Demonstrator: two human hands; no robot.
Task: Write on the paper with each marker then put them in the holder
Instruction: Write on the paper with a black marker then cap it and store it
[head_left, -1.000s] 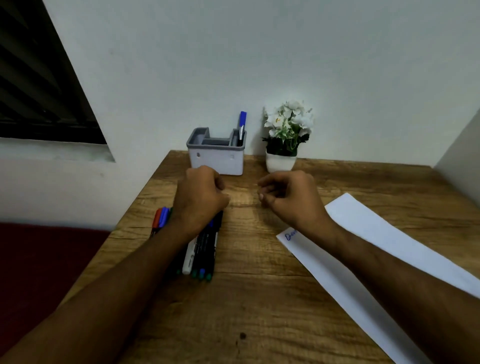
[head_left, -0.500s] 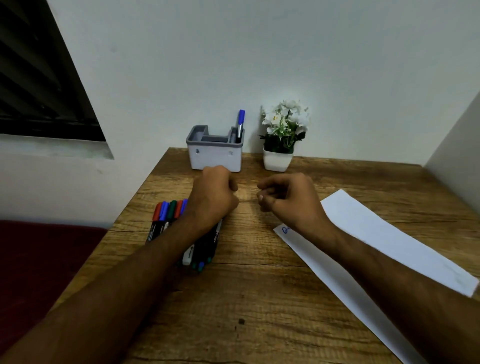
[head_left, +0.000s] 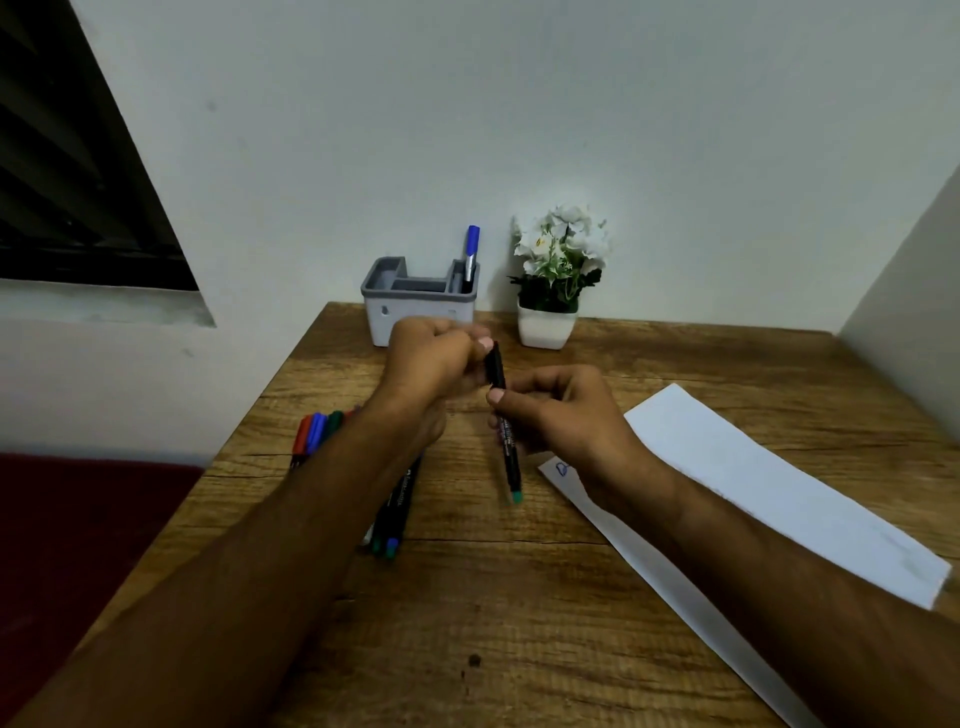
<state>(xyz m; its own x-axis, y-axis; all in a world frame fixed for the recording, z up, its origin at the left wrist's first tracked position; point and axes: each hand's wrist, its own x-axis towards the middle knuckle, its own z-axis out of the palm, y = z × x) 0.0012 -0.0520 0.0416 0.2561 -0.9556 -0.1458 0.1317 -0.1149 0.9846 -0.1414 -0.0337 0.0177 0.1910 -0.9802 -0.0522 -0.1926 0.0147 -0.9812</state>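
Two hands on one green-tipped marker (head_left: 506, 431) | paper (head_left: 753, 499) lies just right of the right hand (head_left: 566, 415), nearer it | marker's long axis runs away from the person, held above the table | right pinches the barrel, left hand (head_left: 436, 358) pinches the far cap end

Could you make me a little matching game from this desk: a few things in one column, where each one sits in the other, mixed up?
Things:
1. blue marker
2. green-ended marker
3. flower pot
4. paper

Places:
A. flat on the table, right side
B. held by both hands
C. standing in the holder
D. right of the holder

Pairs: 1-C, 2-B, 3-D, 4-A
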